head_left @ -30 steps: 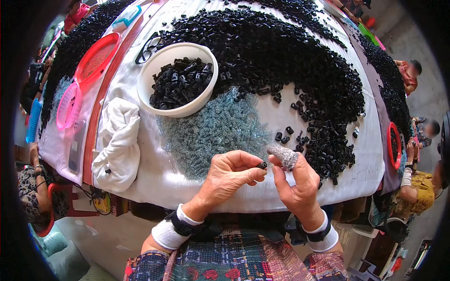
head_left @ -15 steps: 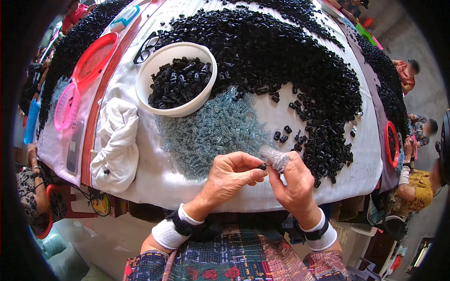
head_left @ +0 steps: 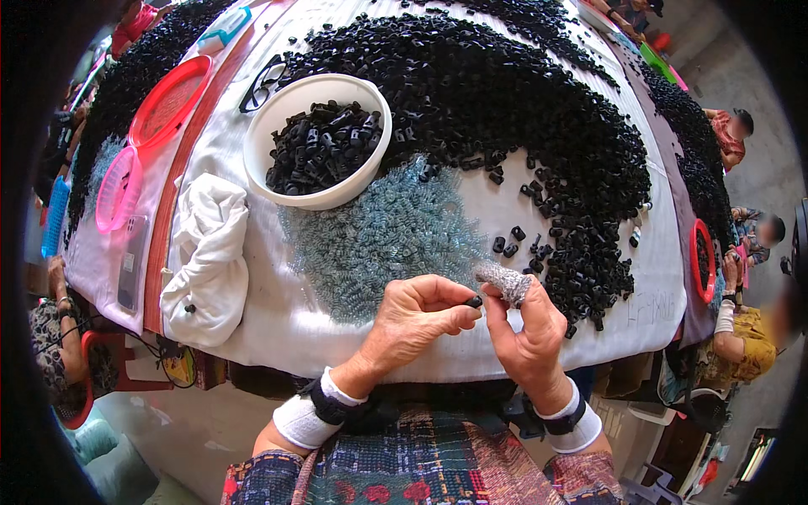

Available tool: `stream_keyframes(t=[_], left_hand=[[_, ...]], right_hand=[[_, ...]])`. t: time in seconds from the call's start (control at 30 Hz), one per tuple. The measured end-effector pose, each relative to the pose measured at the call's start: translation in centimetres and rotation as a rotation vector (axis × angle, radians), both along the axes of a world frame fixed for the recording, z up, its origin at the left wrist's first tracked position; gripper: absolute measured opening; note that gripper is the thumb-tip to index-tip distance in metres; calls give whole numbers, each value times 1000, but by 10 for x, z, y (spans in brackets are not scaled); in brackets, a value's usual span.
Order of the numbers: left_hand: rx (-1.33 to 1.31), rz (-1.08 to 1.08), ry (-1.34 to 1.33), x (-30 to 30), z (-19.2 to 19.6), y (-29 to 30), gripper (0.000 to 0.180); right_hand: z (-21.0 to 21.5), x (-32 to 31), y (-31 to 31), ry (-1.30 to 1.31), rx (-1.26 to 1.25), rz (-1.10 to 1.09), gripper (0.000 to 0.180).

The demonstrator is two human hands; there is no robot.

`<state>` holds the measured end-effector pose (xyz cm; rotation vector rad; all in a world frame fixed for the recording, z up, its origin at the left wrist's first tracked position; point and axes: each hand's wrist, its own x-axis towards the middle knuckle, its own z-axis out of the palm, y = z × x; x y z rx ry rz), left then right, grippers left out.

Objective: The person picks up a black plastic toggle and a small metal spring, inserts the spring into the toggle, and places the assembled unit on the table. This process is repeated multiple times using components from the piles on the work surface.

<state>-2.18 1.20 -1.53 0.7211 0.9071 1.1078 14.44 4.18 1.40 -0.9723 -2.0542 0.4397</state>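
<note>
My left hand is closed in a pinch, thumb and forefinger on a small black plastic cord-lock piece. Close to its right side is my right hand, with a grey wrapping around the forefinger. That wrapped finger is stretched out and the thumb stands a little apart from it; nothing shows between them. The other right fingers curl inward, partly hidden. Just beyond both hands lies a heap of small clear-blue coil springs. Loose black pieces are scattered beyond the right hand.
A white bowl of black pieces stands beyond the springs, before a large black heap. A twisted white cloth lies left, with eyeglasses farther back. Red and pink baskets sit left. Other people work at neighbouring tables.
My right hand has drawn slightly away from the black piece, its wrapped forefinger lifting and turning outward from the thumb. The left hand keeps its pinch in nearly the same place.
</note>
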Motion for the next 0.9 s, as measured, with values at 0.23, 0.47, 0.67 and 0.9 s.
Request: stream_keyframes(t=[0.23, 0.47, 0.67, 0.9], left_hand=[[40, 15, -5, -1, -1, 0, 22], [21, 7, -14, 1, -1, 1, 24], [-7, 63, -47, 2, -2, -1, 15], [-16, 56, -38, 2, -3, 0, 17]], right_hand=[[3, 2, 0, -47, 34, 108, 24], [1, 13, 5, 39, 101, -23, 28], [3, 27, 43, 44, -85, -260, 13], [-4, 32, 79, -167, -80, -263, 8]])
